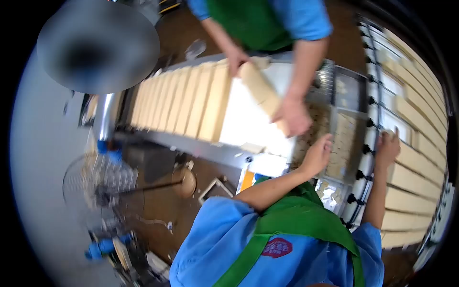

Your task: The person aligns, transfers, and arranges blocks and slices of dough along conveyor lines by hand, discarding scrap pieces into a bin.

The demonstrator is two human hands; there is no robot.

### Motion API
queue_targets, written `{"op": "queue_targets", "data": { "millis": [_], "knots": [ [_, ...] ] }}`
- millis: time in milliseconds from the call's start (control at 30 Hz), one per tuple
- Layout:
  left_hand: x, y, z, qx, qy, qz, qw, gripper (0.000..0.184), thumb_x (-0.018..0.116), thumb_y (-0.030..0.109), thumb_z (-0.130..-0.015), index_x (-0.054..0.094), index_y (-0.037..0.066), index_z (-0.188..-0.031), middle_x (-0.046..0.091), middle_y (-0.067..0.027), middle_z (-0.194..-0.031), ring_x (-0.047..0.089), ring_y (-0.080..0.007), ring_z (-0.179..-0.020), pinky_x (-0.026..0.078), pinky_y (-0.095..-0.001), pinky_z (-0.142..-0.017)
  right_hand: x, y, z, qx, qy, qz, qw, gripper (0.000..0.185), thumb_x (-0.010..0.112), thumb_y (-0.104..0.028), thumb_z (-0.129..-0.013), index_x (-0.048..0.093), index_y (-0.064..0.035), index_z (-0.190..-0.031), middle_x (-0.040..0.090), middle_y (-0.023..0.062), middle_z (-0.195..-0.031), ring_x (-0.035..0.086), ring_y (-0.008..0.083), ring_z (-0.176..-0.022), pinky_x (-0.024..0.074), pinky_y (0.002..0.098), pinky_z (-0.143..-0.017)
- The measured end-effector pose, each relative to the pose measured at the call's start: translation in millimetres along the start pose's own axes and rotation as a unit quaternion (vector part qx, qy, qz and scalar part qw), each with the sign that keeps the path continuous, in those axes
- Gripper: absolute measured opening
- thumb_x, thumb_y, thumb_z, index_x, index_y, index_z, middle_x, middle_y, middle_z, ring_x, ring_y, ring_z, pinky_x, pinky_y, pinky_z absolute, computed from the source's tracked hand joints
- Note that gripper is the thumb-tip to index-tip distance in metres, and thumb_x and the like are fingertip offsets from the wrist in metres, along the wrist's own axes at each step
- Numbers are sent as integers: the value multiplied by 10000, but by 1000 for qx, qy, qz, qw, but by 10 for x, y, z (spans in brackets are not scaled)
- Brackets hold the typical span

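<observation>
My left hand (317,155) is raised over the metal trays, its fingers curled together; anything inside them is too small to tell. Beneath it, a tray (340,143) holds pale pieces. On the right, my right hand (387,147) is at the edge of the rows of long pale dough strips (411,162), with a small pale bit between its fingertips that I cannot make out. Across from me, a co-worker in a green apron holds a long pale dough piece (260,88) in both hands over the white belt (239,115).
More dough strips (191,98) lie side by side on the belt at the left. A rail with black knobs (367,149) runs between the trays and the right-hand rows. A fan (103,186) stands at the lower left, and a round blurred object (98,48) fills the upper left.
</observation>
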State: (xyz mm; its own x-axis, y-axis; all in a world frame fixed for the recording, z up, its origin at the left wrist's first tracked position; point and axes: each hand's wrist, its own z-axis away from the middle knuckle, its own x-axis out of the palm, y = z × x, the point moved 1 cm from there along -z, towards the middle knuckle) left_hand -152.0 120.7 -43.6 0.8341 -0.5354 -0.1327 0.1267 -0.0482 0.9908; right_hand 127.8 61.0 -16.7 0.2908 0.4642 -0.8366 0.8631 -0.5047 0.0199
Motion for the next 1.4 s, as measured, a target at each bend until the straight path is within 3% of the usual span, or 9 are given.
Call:
{"op": "queue_targets", "data": {
  "millis": [233,333,500,667,800,900,1100,1233,1400],
  "knots": [
    [-1002,29,412,40,117,-24,992,238,504,35,-897,575,25,-1123,593,-124,-1044,591,-183,-877,496,-297,-759,88,141,35,-39,-69,52,995,248,628,-235,-845,696,-216,-1082,465,121,-1359,520,337,-1120,473,409,-886],
    [-1649,-322,542,56,300,-213,928,342,565,29,-835,515,6,-1173,516,-190,-1166,507,-336,-1075,416,-384,-924,105,136,72,-48,-29,71,996,220,622,-284,-862,707,-213,-1053,501,112,-1329,549,330,-1085,479,404,-868],
    [-2623,-830,804,-167,440,-388,792,698,677,156,-758,323,-47,-1324,328,-308,-1325,313,-438,-1222,246,-484,-1047,148,215,76,-20,-35,141,989,233,646,-350,-837,709,-217,-1018,528,77,-1315,586,283,-1065,499,403,-826],
    [-3117,-1044,870,-264,371,-340,823,840,740,170,-677,272,-65,-1333,319,-311,-1324,334,-471,-1214,306,-469,-1050,575,557,127,187,-155,239,940,268,529,-523,-856,632,-438,-1089,497,-89,-1345,600,255,-1045,503,481,-760],
    [-3145,-1072,761,-233,366,-299,850,841,780,74,-611,299,-95,-1279,353,-327,-1225,376,-473,-1152,348,-472,-1012,554,314,61,220,-204,265,916,274,506,-447,-893,644,-352,-1111,464,-79,-1393,516,208,-1194,403,461,-955],
    [-3115,-989,674,-228,345,-285,865,858,771,81,-606,290,-81,-1297,360,-317,-1196,380,-484,-1127,361,-483,-998,925,354,140,150,-118,178,965,287,515,-339,-891,651,-267,-1134,522,42,-1338,560,294,-1120,475,425,-884],
    [-3086,-872,545,-280,279,-331,857,949,756,256,-663,214,-57,-1376,364,-290,-1270,448,-444,-1124,418,-504,-925,1200,-2021,19,-110,-65,-178,976,288,601,-168,-838,638,-8,-1075,527,234,-1254,509,407,-1111,409,459,-940],
    [-2984,-1150,545,-193,301,-435,826,989,727,322,-725,123,-43,-1418,383,-284,-1229,544,-445,-1030,420,-517,-895,1315,-3664,-210,-153,-154,-233,948,537,605,-267,-864,455,-1,-1306,372,235,-1398,355,411,-1266,290,488,-1052],
    [-3068,-1011,547,-269,199,-330,883,986,716,343,-743,113,-51,-1417,372,-315,-1226,580,-458,-938,502,-512,-784,1683,-5031,-663,-176,-193,-245,934,648,564,-324,-885,308,-76,-1427,229,242,-1475,327,440,-1277,312,501,-1051]
  ]
}}
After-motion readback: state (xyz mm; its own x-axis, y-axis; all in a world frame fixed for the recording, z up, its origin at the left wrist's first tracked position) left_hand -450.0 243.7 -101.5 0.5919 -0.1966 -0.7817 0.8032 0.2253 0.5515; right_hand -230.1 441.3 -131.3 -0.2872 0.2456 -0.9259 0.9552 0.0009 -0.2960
